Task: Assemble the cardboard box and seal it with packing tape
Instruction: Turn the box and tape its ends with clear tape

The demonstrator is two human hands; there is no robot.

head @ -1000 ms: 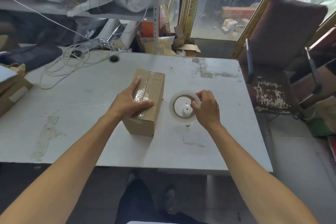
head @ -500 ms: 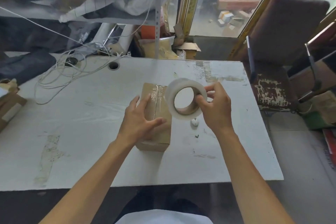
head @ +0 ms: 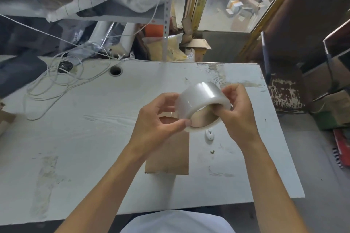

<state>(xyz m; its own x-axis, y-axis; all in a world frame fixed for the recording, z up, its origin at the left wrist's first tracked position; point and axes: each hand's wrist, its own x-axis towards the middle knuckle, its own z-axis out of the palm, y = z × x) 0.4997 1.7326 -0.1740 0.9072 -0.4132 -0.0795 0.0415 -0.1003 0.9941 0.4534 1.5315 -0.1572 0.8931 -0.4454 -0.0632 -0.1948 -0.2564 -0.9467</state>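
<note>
A roll of clear packing tape (head: 200,100) is held up in the air above the table, between both hands. My right hand (head: 238,111) grips its right side with fingers inside the core. My left hand (head: 157,119) pinches the roll's lower left edge with thumb and fingers. Below them the brown cardboard box (head: 170,155) lies on the white table (head: 85,138), its far end hidden by my hands and the roll. Neither hand touches the box.
A small white object (head: 209,134) lies on the table just right of the box. White cables (head: 56,81) coil at the back left near a round hole (head: 116,71). A worn brown chair (head: 287,89) stands at the right edge. Clutter fills the shelves behind.
My left hand left the box and came up to the roll. My right hand lifted the tape from the table and turned it on its side over the box.
</note>
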